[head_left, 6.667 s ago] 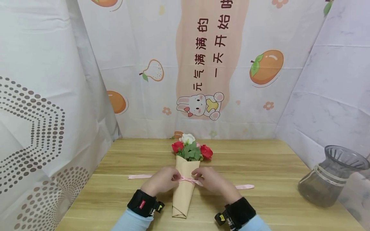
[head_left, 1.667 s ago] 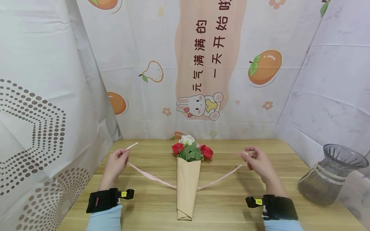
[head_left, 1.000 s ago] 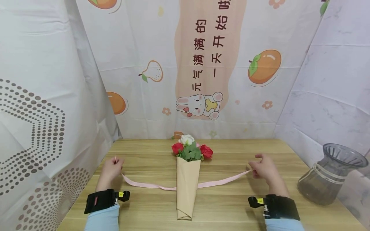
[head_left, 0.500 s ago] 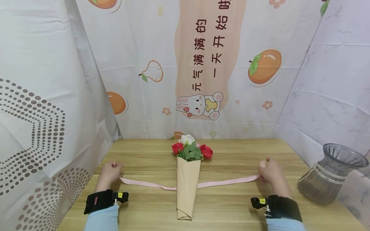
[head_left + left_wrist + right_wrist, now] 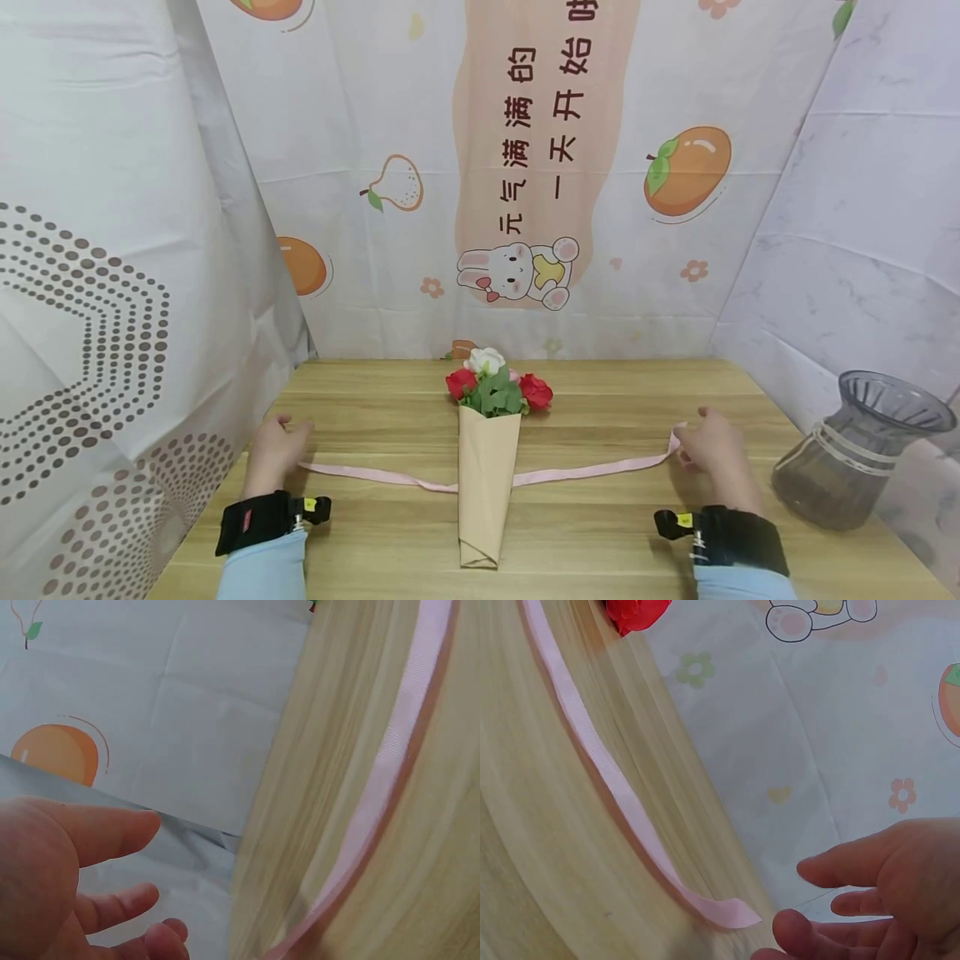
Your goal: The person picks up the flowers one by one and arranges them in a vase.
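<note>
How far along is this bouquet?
Looks done: red and white roses are wrapped in a tan paper cone, a long pink fabric ribbon passing underneath. In hand: ribbon placement, apparently; left hand and right hand, both open, are beside it. Likely left: tying; no knot shows.

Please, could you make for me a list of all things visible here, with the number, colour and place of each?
Ribbon: one, pink, passing under the paper, out both sides
Wrapping paper: one, light brown, table's middle
Red flowers: two, red, at the paper's far end
White flower: one, white, between them
Pink flower: one, pink, mostly hidden
Leaves: several, green, below the flowers
Vase: one, grey, with pale cord, table's right
Table: one, wood-coloured, beneath everything
Cloth hangings: three, mainly white, back, left, right
Sleeves: two, light blue, near edge
Wrist straps: two, black, with cameras
Left hand: one, bare, near ribbon's left end
Right hand: one, bare, near its right end
</note>
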`<state>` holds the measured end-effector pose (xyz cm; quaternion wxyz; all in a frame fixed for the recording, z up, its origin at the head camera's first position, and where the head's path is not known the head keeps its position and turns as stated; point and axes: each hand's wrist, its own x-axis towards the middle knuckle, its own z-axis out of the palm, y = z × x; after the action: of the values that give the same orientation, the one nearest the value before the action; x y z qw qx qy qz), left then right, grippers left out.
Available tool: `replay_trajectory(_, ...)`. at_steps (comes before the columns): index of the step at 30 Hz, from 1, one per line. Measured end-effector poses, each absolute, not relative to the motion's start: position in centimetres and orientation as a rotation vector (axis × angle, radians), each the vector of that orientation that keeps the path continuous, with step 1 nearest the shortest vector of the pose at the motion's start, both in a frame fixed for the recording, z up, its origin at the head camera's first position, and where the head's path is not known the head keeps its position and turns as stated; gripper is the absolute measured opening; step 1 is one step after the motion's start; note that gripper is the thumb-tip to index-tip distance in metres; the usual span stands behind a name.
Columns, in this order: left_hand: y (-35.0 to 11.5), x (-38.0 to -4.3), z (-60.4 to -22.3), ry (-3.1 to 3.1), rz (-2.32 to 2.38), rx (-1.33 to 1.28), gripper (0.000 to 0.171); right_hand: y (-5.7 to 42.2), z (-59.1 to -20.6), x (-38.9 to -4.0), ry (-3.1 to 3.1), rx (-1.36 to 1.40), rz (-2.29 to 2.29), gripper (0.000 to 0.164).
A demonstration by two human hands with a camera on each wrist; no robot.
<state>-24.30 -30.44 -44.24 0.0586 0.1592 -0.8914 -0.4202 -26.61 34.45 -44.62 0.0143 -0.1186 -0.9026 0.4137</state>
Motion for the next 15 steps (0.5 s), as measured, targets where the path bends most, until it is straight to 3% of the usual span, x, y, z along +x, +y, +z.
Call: replay_trajectory(15, -28.9, -24.1, -42.1, -2.600, -1.304, 0.328, 0.065, 33.0, -42.7, -26.1, -2.665, -0.249, 1.252, 0.082)
